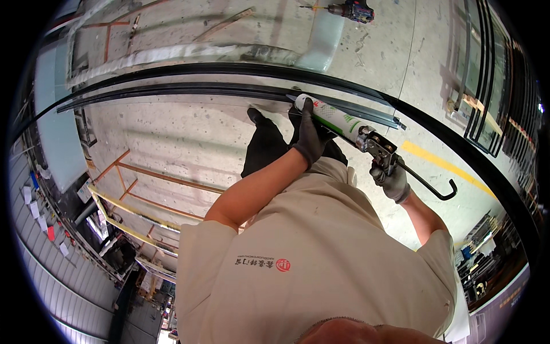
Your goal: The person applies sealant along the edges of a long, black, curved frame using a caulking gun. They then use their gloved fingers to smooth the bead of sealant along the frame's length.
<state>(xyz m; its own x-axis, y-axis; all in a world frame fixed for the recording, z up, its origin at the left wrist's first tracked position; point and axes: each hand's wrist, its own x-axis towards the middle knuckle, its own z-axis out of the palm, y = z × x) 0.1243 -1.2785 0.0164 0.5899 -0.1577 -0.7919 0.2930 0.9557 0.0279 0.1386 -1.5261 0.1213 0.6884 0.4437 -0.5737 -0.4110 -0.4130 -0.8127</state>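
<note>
The left hand [311,133], in a dark glove, has its grip wrapped around the white cartridge of a caulking gun [349,127], near the nozzle end. The right hand [391,179], in a grey glove, is closed on the gun's trigger handle, with the hooked plunger rod [431,186] sticking out behind. The nozzle tip rests against a dark frame rail [217,89] running across a large glass pane [172,132] above the concrete floor [395,51]. A cordless drill [350,10] lies on the floor well beyond the rail.

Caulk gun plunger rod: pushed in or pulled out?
Mostly out: a long stretch of the hooked rod sticks out behind the caulk gun.
</note>
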